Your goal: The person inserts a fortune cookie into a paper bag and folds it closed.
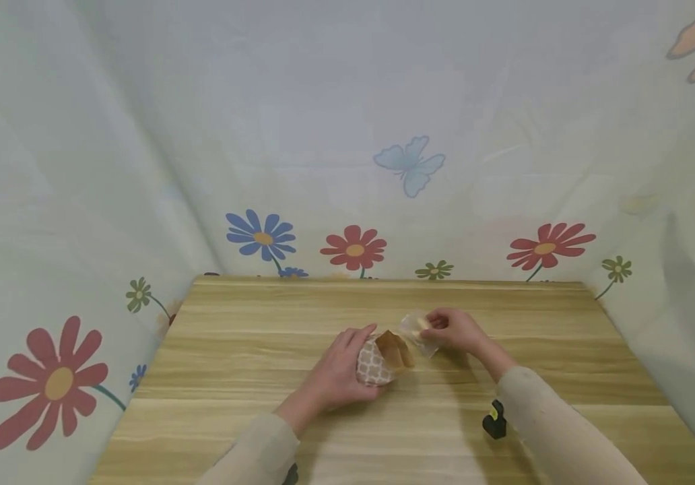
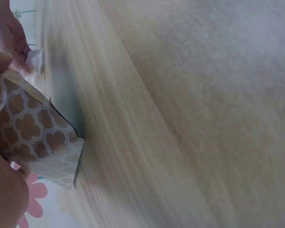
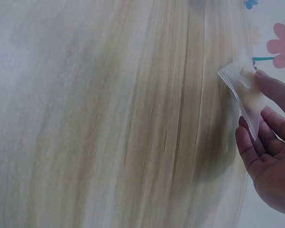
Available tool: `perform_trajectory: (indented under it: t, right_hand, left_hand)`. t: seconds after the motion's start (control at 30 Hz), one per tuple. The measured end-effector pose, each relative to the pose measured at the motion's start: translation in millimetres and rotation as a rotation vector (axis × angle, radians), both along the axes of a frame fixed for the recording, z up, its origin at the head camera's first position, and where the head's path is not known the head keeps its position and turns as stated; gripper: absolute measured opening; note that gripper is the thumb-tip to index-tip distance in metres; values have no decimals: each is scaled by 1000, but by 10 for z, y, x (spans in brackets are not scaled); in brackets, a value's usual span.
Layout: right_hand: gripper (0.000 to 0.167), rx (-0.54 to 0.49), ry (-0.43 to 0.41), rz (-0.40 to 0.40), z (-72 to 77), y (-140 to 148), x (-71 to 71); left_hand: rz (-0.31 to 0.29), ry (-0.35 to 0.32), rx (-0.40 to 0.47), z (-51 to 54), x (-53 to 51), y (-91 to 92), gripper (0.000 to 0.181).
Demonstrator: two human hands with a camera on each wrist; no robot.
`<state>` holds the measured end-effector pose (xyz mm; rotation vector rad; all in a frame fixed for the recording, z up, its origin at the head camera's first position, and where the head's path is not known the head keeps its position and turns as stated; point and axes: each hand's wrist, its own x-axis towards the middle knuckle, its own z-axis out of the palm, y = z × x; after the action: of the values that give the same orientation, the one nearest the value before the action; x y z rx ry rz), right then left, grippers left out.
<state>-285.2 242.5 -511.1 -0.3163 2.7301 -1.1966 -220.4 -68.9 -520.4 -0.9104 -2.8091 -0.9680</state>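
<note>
My left hand (image 1: 338, 374) grips a small brown paper bag (image 1: 373, 364) with a white lattice pattern. The bag lies tilted, and its mouth gapes toward the right. In the left wrist view the patterned side of the paper bag (image 2: 35, 130) faces the camera, with the thumb below and fingers above. Just right of the mouth, my right hand (image 1: 456, 330) pinches a small clear plastic packet (image 1: 415, 328). Something pale shows inside the packet (image 3: 249, 90) in the right wrist view, too blurred to name. Packet and bag are apart.
Both hands work above a wood-grain table (image 1: 232, 337). A small black object with a yellow mark (image 1: 494, 421) lies by the right forearm. Part of another dark object (image 1: 291, 474) shows beside the left sleeve. A flower-printed curtain (image 1: 299, 168) surrounds the table's back and sides.
</note>
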Motion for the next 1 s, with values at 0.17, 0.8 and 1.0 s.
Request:
perform_trajectory:
  t: [0.17, 0.8, 1.0]
  right_hand:
    - [33, -22, -2, -1, -12, -1, 1]
    - [13, -15, -23, 29, -20, -91, 32]
    - [11, -13, -15, 36, -7, -93, 59]
  left_hand:
    - [7, 11, -5, 7, -13, 1, 117]
    - [8, 14, -19, -16, -7, -7, 117]
    - [17, 16, -23, -31, -26, -6, 118]
